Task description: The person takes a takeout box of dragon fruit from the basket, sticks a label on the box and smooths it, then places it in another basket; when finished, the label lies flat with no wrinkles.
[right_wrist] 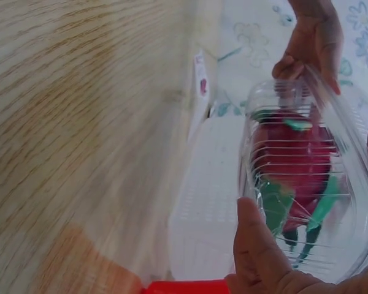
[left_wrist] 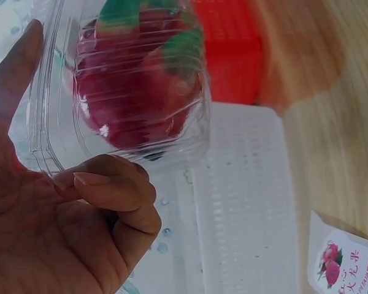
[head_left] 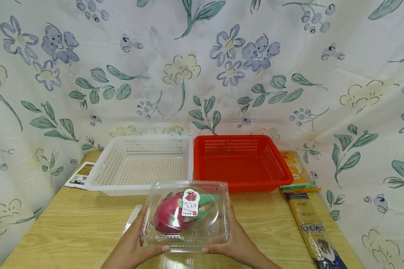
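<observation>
A clear plastic clamshell box (head_left: pixel 207 224) is held up over the table's front, tilted so its lid faces me. Inside lies a red dragon fruit (head_left: pixel 165 215) with green tips. A white label (head_left: pixel 190 203) with a printed dragon fruit sticks to the lid. My left hand (head_left: pixel 132 239) grips the box's left end, its thumb along the near edge. At the other end, my right hand (head_left: pixel 233 237) holds it the same way. In the left wrist view, curled fingers (left_wrist: pixel 119 187) of the left hand support the box from the side.
Behind the box stand a white basket (head_left: pixel 101 164) and a red basket (head_left: pixel 286 175), side by side. A white label sheet (left_wrist: pixel 343 260) lies left on the wooden table (head_left: pixel 64 224). On the right are a yellow packet (head_left: pixel 297 170) and a long pasta pack (head_left: pixel 311 224). A card (head_left: pixel 79 175) sits far left.
</observation>
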Demonstrator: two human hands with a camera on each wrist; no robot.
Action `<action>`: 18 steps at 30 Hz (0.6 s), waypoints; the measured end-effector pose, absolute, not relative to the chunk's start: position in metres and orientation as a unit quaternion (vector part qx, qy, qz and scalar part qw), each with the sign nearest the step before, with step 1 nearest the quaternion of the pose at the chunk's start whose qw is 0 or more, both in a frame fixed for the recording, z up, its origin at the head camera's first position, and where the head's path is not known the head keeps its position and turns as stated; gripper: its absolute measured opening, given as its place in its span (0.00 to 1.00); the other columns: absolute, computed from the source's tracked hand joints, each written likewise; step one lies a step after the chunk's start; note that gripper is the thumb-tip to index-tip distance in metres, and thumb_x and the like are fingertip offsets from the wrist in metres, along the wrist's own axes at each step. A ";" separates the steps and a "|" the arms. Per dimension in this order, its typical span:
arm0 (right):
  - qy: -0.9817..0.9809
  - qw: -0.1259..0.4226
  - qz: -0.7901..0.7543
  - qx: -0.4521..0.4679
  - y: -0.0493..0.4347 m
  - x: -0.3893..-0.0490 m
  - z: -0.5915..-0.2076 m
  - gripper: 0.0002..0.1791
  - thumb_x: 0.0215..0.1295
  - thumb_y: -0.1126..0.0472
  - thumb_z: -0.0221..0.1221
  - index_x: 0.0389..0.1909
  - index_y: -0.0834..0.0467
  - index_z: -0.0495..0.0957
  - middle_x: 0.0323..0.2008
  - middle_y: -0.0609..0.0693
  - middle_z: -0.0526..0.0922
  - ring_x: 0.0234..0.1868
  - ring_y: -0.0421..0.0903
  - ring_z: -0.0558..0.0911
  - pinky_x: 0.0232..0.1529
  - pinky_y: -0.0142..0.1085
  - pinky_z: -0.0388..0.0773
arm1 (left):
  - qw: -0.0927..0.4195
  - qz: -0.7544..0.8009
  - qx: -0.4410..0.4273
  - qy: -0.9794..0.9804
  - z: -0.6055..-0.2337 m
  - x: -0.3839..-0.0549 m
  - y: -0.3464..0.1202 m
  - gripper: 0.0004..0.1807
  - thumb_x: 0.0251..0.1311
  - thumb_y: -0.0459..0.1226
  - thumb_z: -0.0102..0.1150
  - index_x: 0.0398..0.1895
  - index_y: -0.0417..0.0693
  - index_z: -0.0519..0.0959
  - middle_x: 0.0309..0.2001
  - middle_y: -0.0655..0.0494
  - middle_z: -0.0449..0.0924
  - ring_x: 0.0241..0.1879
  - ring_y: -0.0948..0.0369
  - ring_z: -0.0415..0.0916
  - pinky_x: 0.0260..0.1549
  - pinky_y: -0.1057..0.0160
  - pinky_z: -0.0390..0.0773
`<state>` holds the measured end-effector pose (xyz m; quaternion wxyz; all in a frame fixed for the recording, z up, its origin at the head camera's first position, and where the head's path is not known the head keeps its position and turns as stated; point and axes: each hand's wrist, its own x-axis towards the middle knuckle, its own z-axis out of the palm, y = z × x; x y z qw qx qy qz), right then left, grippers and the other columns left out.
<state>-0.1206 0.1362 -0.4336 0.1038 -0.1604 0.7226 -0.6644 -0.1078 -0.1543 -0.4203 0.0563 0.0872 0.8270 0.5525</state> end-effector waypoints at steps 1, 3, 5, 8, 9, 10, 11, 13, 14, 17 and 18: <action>0.719 0.102 -0.668 -0.161 0.136 -0.121 -0.433 0.80 0.42 0.66 0.79 0.77 0.32 0.24 0.74 0.64 0.53 0.56 0.64 0.78 0.44 0.40 0.84 | 0.053 0.551 0.091 0.828 -0.420 -0.108 -0.154 0.68 0.43 0.42 0.80 0.79 0.75 0.38 0.76 0.44 0.54 0.63 0.40 0.70 0.48 0.51 0.82; 0.720 0.099 -0.668 -0.160 0.136 -0.121 -0.433 0.80 0.42 0.66 0.79 0.77 0.32 0.24 0.75 0.63 0.53 0.56 0.64 0.78 0.44 0.40 0.83 | 0.047 0.548 0.095 0.830 -0.420 -0.108 -0.154 0.68 0.43 0.42 0.80 0.79 0.74 0.38 0.75 0.43 0.55 0.63 0.41 0.70 0.49 0.51 0.81; 0.732 0.092 -0.657 -0.156 0.137 -0.122 -0.432 0.80 0.41 0.65 0.79 0.77 0.32 0.25 0.75 0.62 0.52 0.56 0.62 0.79 0.45 0.38 0.83 | 0.046 0.547 0.097 0.830 -0.419 -0.108 -0.154 0.68 0.43 0.42 0.80 0.79 0.74 0.38 0.75 0.44 0.55 0.63 0.41 0.70 0.50 0.53 0.81; 0.751 0.087 -0.638 -0.149 0.138 -0.123 -0.431 0.81 0.40 0.62 0.80 0.77 0.32 0.24 0.76 0.62 0.49 0.55 0.59 0.79 0.44 0.37 0.83 | 0.046 0.549 0.099 0.829 -0.418 -0.108 -0.153 0.68 0.44 0.41 0.79 0.79 0.74 0.37 0.75 0.45 0.54 0.63 0.42 0.70 0.50 0.57 0.80; 0.755 0.085 -0.633 -0.148 0.138 -0.124 -0.431 0.81 0.40 0.62 0.80 0.77 0.32 0.24 0.77 0.62 0.47 0.54 0.59 0.80 0.44 0.37 0.83 | 0.046 0.548 0.098 0.829 -0.418 -0.109 -0.153 0.68 0.44 0.41 0.79 0.79 0.74 0.37 0.75 0.45 0.54 0.63 0.43 0.70 0.51 0.58 0.80; 0.756 0.086 -0.632 -0.148 0.138 -0.124 -0.431 0.81 0.41 0.62 0.80 0.77 0.32 0.23 0.77 0.62 0.46 0.54 0.60 0.80 0.43 0.37 0.83 | 0.043 0.545 0.098 0.832 -0.418 -0.109 -0.153 0.68 0.44 0.42 0.80 0.79 0.74 0.38 0.75 0.46 0.55 0.63 0.43 0.70 0.51 0.58 0.79; 0.757 0.085 -0.631 -0.148 0.139 -0.125 -0.431 0.81 0.41 0.62 0.80 0.77 0.32 0.23 0.78 0.62 0.44 0.54 0.60 0.80 0.43 0.37 0.84 | 0.042 0.545 0.097 0.832 -0.418 -0.110 -0.153 0.68 0.44 0.42 0.80 0.79 0.74 0.38 0.75 0.46 0.55 0.64 0.44 0.70 0.52 0.58 0.79; 0.755 0.086 -0.633 -0.147 0.139 -0.126 -0.430 0.81 0.41 0.63 0.80 0.77 0.32 0.23 0.78 0.62 0.43 0.53 0.61 0.80 0.42 0.38 0.84 | 0.042 0.549 0.096 0.829 -0.418 -0.110 -0.152 0.68 0.43 0.41 0.80 0.79 0.74 0.38 0.75 0.46 0.56 0.63 0.44 0.71 0.52 0.56 0.79; 0.756 0.085 -0.632 -0.148 0.140 -0.126 -0.430 0.80 0.41 0.63 0.80 0.77 0.32 0.23 0.78 0.62 0.42 0.53 0.61 0.80 0.41 0.39 0.84 | 0.042 0.552 0.094 0.828 -0.418 -0.111 -0.151 0.68 0.43 0.41 0.80 0.79 0.74 0.38 0.74 0.46 0.57 0.62 0.44 0.71 0.52 0.55 0.79; 0.760 0.076 -0.629 -0.146 0.141 -0.129 -0.430 0.81 0.39 0.63 0.80 0.77 0.32 0.25 0.78 0.60 0.44 0.56 0.62 0.78 0.43 0.39 0.84 | 0.044 0.560 0.095 0.822 -0.418 -0.112 -0.150 0.68 0.43 0.40 0.80 0.79 0.74 0.38 0.73 0.44 0.58 0.61 0.43 0.72 0.51 0.53 0.80; 0.761 0.074 -0.628 -0.146 0.141 -0.130 -0.429 0.81 0.39 0.63 0.81 0.77 0.32 0.26 0.78 0.59 0.44 0.57 0.62 0.77 0.43 0.39 0.84 | 0.042 0.559 0.096 0.822 -0.418 -0.113 -0.150 0.68 0.43 0.40 0.80 0.79 0.74 0.39 0.73 0.44 0.58 0.61 0.43 0.73 0.50 0.53 0.81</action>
